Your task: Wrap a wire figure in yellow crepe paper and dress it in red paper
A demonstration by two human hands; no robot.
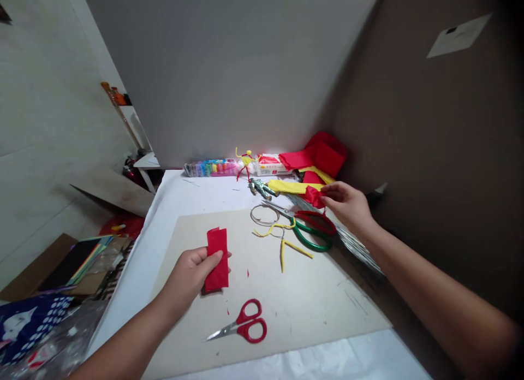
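My left hand point(186, 276) is closed, pinching folded red crepe paper point(216, 260) — my right hand point(346, 205) grips a red crepe scrap point(314, 197).

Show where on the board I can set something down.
Bare board lies right of the red-handled scissors, below the yellow pipe cleaners. Crowded: the far corner around the green-handled scissors, under the right hand.

Your left hand point(184, 276) held a solid red crepe-paper strip point(216, 258), your right hand point(346, 205) a red crepe-paper scrap point(313, 197) beside a yellow paper band point(289, 186).
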